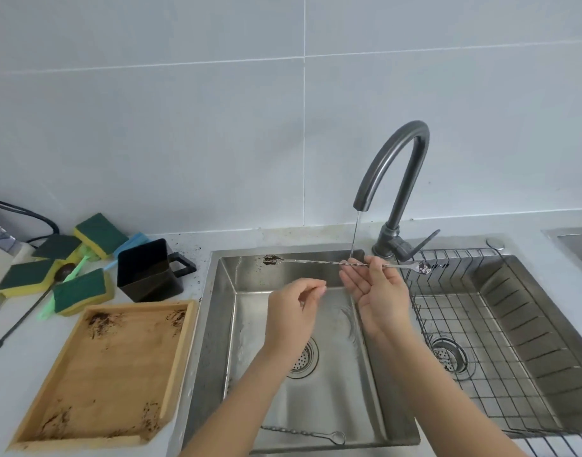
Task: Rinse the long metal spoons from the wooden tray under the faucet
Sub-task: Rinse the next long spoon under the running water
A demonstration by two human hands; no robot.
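Far left of the frame, on the pale grey counter point(25, 367), a cluster of green-and-yellow scrub sponges point(81, 290) lies jumbled, with a thin black long-handled stirrer point(25, 319) slanting out beneath them. Just right of the sponges stands a black square plastic cup with a handle point(149, 270). Below it, lower left, sits the shallow wooden tray point(118, 367), smeared with dark brown grounds and holding no spoons.

Moving right, here is the stainless steel sink basin point(365, 390). At its near edge, bottom centre of the frame, a second long twisted metal spoon point(307, 433) lies flat on the basin floor. Above the drain the left hand point(294, 313) hovers, fingers loosely curled with thumb and fingertips close together, holding nothing I can make out.

Right of it, the right hand point(378, 291) is palm up, fingertips pinching the long twisted-stem metal spoon point(319, 261) near its middle. The spoon runs level across the back of the basin, dark grounds clinging to both ends. A thin stream from the dark grey gooseneck faucet point(400, 169) lands on the stem just beside the fingertips.

Further right, a black wire dish rack point(481, 324) sits in the second basin.
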